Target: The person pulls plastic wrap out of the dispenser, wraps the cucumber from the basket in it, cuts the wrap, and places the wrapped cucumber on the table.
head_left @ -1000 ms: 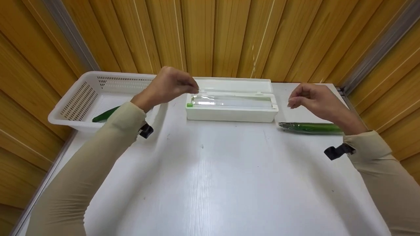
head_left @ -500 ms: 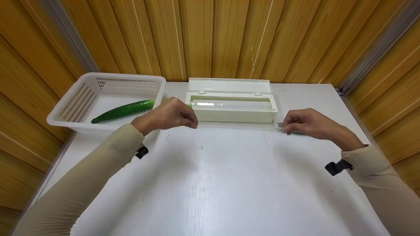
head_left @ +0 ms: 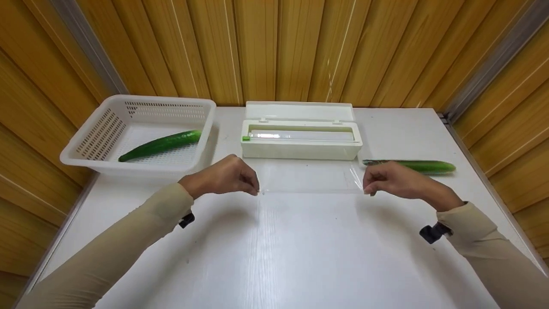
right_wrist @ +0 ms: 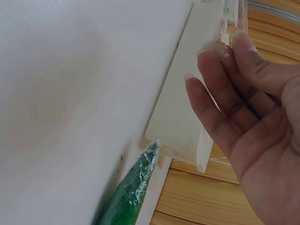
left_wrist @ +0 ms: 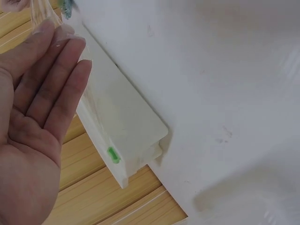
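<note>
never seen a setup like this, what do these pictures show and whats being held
There's no machine here, only a person working bare-handed. The wide picture is taken from the head, looking down; the two close ones come from the wrists. The left hand and right hand each have a pinching grip on the clear film between them. On the white table, beyond their hands, stands an open white box with a roll inside. To its left, a basket holds a cucumber; to its right lies a wrapped cucumber.
</note>
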Motion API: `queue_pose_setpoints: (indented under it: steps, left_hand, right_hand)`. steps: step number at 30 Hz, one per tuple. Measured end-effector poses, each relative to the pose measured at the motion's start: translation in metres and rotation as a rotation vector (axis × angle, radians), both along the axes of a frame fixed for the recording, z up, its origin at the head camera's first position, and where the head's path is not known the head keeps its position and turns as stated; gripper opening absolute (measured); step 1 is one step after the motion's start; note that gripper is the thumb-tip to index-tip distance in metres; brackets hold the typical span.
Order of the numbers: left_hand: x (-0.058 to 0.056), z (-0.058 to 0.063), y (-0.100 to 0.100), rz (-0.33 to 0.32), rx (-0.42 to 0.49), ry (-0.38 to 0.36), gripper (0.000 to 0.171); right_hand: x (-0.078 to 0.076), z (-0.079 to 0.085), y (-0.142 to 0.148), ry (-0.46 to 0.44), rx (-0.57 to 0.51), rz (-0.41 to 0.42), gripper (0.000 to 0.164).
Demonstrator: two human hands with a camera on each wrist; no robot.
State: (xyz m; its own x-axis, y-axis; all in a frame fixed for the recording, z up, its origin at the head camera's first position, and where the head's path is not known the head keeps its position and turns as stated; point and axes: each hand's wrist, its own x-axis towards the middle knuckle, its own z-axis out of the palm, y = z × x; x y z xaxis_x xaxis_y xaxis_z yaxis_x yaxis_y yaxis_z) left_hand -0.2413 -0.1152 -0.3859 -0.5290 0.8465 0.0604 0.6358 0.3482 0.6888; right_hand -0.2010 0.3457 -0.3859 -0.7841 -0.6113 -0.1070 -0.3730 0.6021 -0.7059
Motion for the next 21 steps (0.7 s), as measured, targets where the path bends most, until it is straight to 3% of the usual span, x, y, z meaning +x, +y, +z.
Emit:
queue_pose_setpoints:
  steps: [6, 15, 21]
  left_hand:
    - [0.006, -0.003, 0.000, -0.007, 0.006, 0.011, 0.006]
    - [0.016, -0.003, 0.002, -0.049, -0.013, 0.098, 0.006]
    - [0.023, -0.013, 0.005, -0.079, -0.042, 0.172, 0.005]
  right_hand:
    - [0.005, -0.002, 0.001, -0.016, 0.010, 0.003, 0.008]
    - [0.013, -0.002, 0.000, -0.039, 0.026, 0.003, 0.009]
    - [0.017, -0.014, -0.002, 0.016, 0.056, 0.046, 0.011]
